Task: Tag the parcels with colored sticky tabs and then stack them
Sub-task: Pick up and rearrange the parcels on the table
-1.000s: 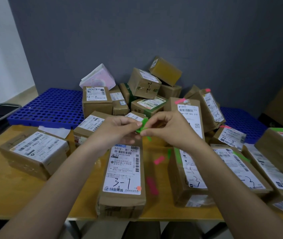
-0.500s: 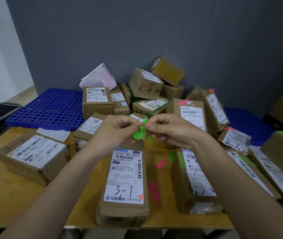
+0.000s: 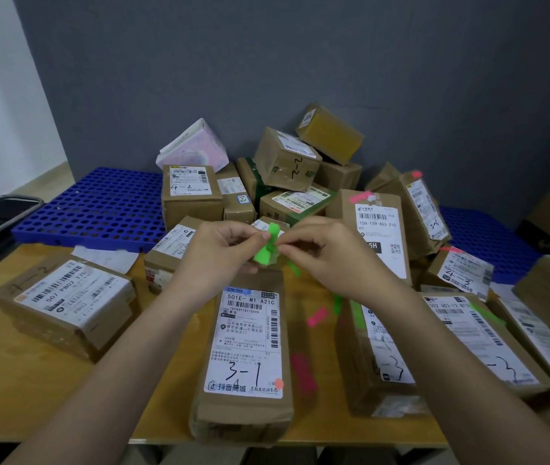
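Both hands, left hand (image 3: pixel 215 255) and right hand (image 3: pixel 325 255), are pinching green tabs (image 3: pixel 264 252) above the untagged 3-1 parcel (image 3: pixel 245 350) on the counter (image 3: pixel 12 380); several right-side parcels are already wearing tabs, stacking not yet begun.

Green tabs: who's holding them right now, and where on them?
Both hands pinch the green tabs above the 3-1 parcel: left hand at their left side, right hand at the right.

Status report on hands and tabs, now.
Both hands, left hand and right hand, pinching green tabs. Parcel below, untagged green. Nothing blocking.
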